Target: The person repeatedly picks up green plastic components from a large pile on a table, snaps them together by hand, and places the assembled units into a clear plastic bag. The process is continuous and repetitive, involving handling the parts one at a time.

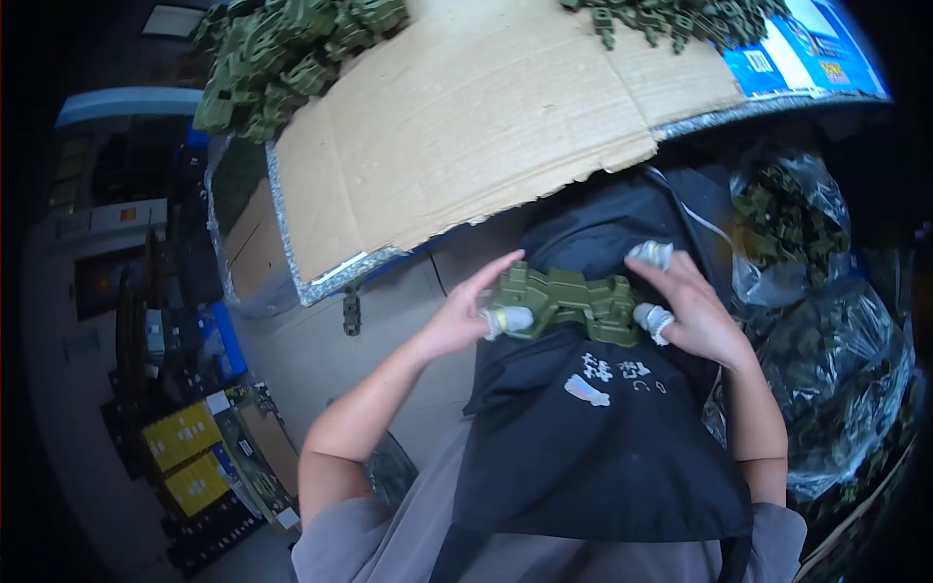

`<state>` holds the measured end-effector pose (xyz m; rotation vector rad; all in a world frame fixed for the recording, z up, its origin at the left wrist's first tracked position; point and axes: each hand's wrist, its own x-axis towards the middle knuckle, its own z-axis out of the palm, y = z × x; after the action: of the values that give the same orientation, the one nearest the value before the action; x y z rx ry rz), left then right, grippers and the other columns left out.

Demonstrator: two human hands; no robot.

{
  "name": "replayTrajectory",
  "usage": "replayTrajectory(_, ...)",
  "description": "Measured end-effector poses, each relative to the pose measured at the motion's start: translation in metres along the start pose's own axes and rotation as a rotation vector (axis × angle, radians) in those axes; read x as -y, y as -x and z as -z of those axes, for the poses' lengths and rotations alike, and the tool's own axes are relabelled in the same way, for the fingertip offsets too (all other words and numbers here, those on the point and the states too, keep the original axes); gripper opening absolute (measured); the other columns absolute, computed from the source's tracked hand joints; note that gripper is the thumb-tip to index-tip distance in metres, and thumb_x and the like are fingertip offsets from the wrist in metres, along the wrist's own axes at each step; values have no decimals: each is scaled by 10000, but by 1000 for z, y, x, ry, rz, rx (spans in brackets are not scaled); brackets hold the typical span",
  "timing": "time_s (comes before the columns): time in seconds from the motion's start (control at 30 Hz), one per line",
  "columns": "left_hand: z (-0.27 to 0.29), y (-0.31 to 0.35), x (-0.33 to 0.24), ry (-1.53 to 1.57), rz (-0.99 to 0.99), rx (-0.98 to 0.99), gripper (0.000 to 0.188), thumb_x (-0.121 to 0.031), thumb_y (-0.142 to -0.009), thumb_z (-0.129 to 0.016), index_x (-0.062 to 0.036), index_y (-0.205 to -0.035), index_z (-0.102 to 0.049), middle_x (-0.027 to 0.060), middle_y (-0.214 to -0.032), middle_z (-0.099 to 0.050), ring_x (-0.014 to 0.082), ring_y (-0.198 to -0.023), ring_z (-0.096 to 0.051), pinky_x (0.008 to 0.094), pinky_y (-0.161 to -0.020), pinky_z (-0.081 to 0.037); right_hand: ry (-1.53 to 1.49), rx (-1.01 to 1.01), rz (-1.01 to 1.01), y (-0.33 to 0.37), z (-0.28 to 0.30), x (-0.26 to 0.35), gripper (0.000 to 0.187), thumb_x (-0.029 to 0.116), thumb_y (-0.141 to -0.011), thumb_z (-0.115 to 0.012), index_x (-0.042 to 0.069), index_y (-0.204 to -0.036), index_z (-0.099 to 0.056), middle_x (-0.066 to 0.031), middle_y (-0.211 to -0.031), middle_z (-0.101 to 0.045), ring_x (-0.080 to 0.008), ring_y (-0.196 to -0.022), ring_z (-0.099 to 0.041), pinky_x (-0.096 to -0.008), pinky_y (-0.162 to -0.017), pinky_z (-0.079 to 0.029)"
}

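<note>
An olive-green moulded plastic piece (569, 301), shaped rather like toy binoculars, is held over my black apron at lap height. My left hand (468, 319) grips its left end, with the wrapped thumb on the near side and the fingers on the far side. Beside the right end is my right hand (695, 313), thumb and forefinger spread apart. Its wrapped thumb tip lies close to the piece; whether it touches I cannot tell. White wrapping covers both thumbs and the right forefinger. The black apron (603, 457) lies beneath, with pale print on it.
A cardboard-covered table (466, 146) is ahead, its torn edge facing me. Piles of green plastic parts (282, 63) sit on its far left and far right. Clear bags (826, 369) of green parts stand at my right. One green part (352, 311) appears below the table's left corner.
</note>
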<state>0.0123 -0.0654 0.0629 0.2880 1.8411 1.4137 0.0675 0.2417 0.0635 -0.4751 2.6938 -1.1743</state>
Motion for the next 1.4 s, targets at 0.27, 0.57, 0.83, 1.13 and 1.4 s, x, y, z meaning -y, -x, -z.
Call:
replayTrajectory(0.27, -26, 7, -1, -354, -224, -192, 651, 14, -667, -610, -20, -1292, -433, 191, -1205, -512, 318, -1138, -510, 341, -954, -405, -23, 112, 113, -51, -44, 66, 745, 75, -650, -701, 62, -1324, -385, -212, -1021, -575, -358, -963, -565, -402, -860, -448)
replayTrajectory(0.57, -47, -6, -30, -478, -410, -127, 661, 42, -603, -539, -30, -1259, -490, 156, -1142, -541, 341, -1038, -550, 365, -847, -460, -162, 151, 253, -38, -5, 29, 799, -40, -621, -601, 160, -1368, -399, -134, -850, -541, -312, -878, -562, -400, -739, -456)
replayTrajectory(0.83, -41, -43, -77, 65, -872, -35, 1077, -389, -748, -724, -27, -1448, 11, 194, -1465, -202, 283, -1332, -271, 370, -1064, -261, -1059, -512, 152, -22, 40, 67, 731, 107, -787, -705, 20, -1388, -300, -110, -1298, -449, -214, -1163, -478, -336, -954, -402)
replayTrajectory(1.13, -44, -36, -81, -765, -861, 62, 892, -333, -712, -759, -12, -1396, -284, 187, -1334, -440, 288, -1143, -501, 356, -965, -388, -163, -180, 340, 4, 67, 62, 733, 51, -709, -673, 145, -1377, -386, -193, -1265, -453, -355, -1121, -506, -361, -918, -436)
replayTrajectory(1.4, -12, -27, -89, -193, -780, -31, 1189, -211, -483, -910, -38, -1402, -177, 187, -1310, -419, 289, -1183, -470, 415, -1009, -356, -481, -458, 237, 24, 88, 41, 701, 132, -704, -760, 48, -1318, -433, -156, -1283, -466, -282, -1137, -496, -365, -983, -361)
